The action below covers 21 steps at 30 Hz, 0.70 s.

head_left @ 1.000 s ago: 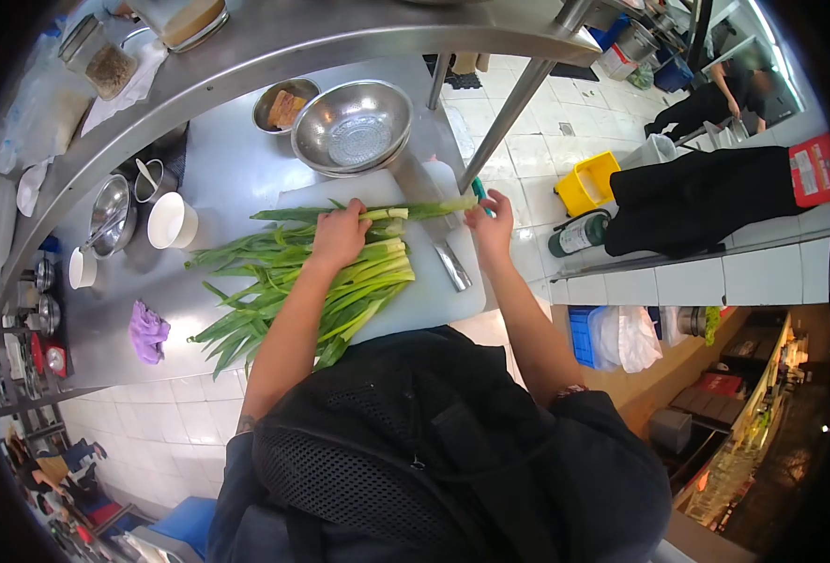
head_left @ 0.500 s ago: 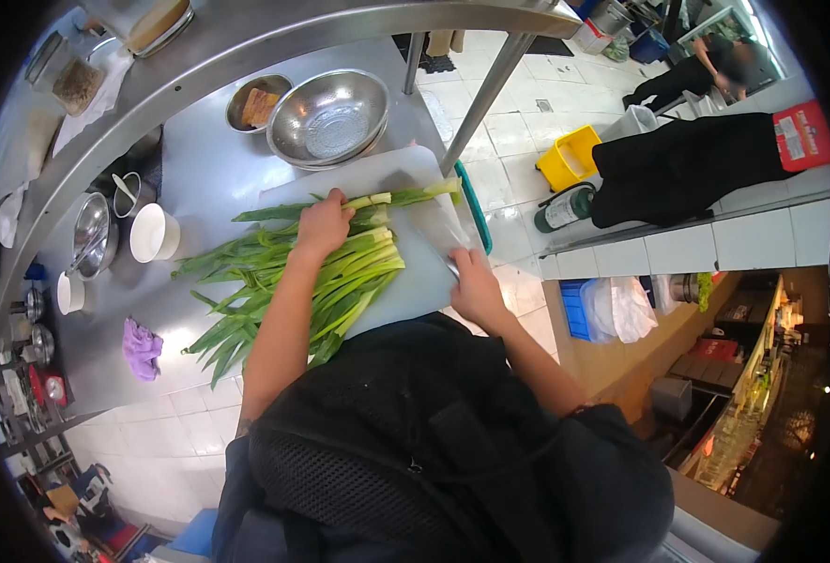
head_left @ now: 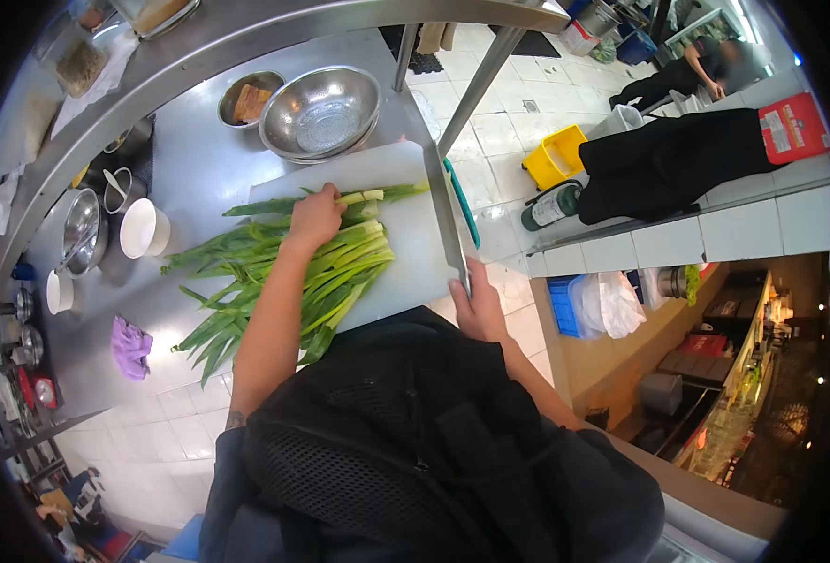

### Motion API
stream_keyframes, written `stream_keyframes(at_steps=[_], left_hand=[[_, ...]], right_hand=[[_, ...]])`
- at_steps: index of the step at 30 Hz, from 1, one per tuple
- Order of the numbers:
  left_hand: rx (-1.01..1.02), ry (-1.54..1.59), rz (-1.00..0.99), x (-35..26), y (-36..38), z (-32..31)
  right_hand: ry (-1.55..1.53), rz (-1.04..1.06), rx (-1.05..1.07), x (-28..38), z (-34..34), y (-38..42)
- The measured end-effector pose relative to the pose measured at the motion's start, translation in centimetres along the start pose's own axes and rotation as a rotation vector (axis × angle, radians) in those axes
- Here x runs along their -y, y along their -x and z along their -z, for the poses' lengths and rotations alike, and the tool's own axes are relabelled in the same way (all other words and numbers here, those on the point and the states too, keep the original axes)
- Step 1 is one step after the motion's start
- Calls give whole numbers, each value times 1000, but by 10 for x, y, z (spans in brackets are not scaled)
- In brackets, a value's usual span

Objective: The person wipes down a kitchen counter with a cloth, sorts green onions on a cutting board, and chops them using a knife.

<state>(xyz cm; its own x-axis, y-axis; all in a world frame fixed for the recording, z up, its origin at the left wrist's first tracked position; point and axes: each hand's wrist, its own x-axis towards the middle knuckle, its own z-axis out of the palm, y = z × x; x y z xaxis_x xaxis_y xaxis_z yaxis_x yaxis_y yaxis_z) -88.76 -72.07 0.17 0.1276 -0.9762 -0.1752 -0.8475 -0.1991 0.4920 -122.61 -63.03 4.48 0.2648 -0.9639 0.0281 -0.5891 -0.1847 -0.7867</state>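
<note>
Long green leafy stalks (head_left: 340, 263) lie across a white cutting board (head_left: 415, 272), their pale ends toward the right and their leaves fanned to the left. My left hand (head_left: 317, 218) is closed on the upper stalks. My right hand (head_left: 479, 302) grips the handle of a large knife (head_left: 450, 216). The blade points away from me along the board's right edge, just right of the tip of the topmost stalk. Part of the knife's handle is hidden in my fingers.
Metal bowls (head_left: 321, 113) stand behind the board. White bowls (head_left: 144, 229) and a purple cloth (head_left: 130, 348) lie left. A metal shelf (head_left: 246, 39) and its post (head_left: 480, 89) rise behind. Across the floor, a person (head_left: 687, 70) bends near a yellow bucket (head_left: 557, 157).
The knife has moved right, off the stalk ends to the board's edge, with my right hand slightly lower. My left hand still holds the stalks. The view has shifted slightly.
</note>
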Motion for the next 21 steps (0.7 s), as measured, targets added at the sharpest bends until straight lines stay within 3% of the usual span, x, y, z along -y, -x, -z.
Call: stream_keyframes(at_steps=[3,5,7,9,10,13,15,21], left_hand=[[-7,-49,7,1,1,0],[-5,-3,19,-1,3,-3],[-38,6,1,1,4,-6],[-66,10,-9,5,7,-6],[-54,13,1,5,6,-7],[-60,34,5,5,3,-7],[-65,45,-1,4,6,-3],[7,3,20,2,0,-2]], right_hand=[[-12,-18,19,9,-24,-32],[142,-120,250,-11,-39,-50],[148,-126,236,-14,-39,-56],[-31,-341,292,-11,-32,-57],[-27,-338,298,-16,-29,-54],[-93,-247,221,-36,-13,-49],[203,-123,81,-42,1,-47],[190,-222,94,-33,29,-47]])
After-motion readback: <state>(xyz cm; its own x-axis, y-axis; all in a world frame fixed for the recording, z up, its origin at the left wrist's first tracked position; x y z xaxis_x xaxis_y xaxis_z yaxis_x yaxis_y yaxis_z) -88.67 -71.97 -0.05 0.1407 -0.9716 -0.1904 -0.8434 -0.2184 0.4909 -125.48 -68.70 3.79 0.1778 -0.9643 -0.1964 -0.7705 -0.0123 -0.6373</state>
